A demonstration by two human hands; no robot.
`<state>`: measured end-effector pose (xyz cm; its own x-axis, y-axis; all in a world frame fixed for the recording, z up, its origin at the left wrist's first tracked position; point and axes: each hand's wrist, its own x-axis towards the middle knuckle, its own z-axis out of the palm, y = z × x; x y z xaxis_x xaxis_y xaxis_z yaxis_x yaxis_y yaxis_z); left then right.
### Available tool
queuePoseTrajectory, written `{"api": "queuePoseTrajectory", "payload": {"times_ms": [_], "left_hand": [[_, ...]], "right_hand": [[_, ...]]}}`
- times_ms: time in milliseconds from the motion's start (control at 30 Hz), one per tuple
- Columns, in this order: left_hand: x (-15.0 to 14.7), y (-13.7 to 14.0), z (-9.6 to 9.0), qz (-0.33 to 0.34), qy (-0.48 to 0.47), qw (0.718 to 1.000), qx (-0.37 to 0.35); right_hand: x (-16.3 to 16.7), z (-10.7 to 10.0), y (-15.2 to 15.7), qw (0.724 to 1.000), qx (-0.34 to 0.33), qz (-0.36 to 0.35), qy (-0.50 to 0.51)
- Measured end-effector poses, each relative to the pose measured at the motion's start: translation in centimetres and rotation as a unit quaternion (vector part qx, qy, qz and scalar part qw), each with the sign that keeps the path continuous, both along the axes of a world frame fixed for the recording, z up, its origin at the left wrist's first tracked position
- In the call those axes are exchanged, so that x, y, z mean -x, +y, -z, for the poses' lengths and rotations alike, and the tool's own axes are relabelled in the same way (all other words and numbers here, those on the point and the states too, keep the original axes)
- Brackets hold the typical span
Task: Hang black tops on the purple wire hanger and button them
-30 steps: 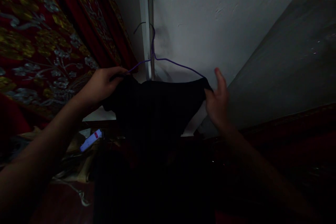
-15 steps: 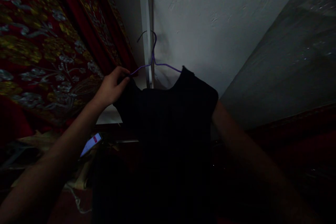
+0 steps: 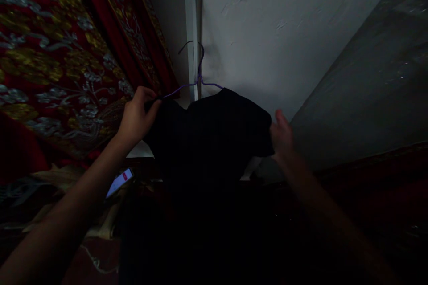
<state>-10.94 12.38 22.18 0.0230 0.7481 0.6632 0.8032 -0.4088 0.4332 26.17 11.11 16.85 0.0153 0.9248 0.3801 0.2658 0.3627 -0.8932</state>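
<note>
A black short-sleeved shirt (image 3: pixel 207 142) hangs on a purple wire hanger (image 3: pixel 200 81), whose hook loops over a pale upright bar. My left hand (image 3: pixel 138 113) is closed in a pinch on the shirt's left shoulder, right by the hanger's arm. At the opposite side, my right hand (image 3: pixel 283 136) is at the edge of the right sleeve, thumb or finger pointing up. Motion blur and the cloth hide whether it grips the sleeve. The shirt's lower part merges into the darkness.
Red cloth with gold and silver embroidery (image 3: pixel 67 62) hangs at the left. A lit phone (image 3: pixel 119 182) rests below my left forearm, near a pale cord (image 3: pixel 96 262). The white wall (image 3: pixel 261 31) stands behind the hanger, with clear plastic sheeting (image 3: pixel 377 80) at the right.
My right hand, hidden behind the shirt before, has come into sight beside the right sleeve, which now spreads outward. The right shoulder cloth sits further left along the hanger. My left hand keeps its pinch.
</note>
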Motion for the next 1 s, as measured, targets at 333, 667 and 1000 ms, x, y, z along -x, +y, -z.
{"api": "queuePoseTrajectory", "payload": {"times_ms": [333,667,1000], "left_hand": [[-4.7,-2.7,-4.1,0.199,0.013,0.973,-0.119],[-3.5,-7.0,-2.7,0.294,-0.441,0.774,0.348],[4.5,-11.7,-2.4,0.154,-0.171,0.859,0.457]], "right_hand": [[1.9,-3.7,-4.0,0.979,-0.136,0.15,0.014],[6.7,-2.6,-12.4,0.886,-0.164,-0.345,-0.262],[7.3,1.9,-2.3,0.956,-0.174,-0.155,-0.18]]}}
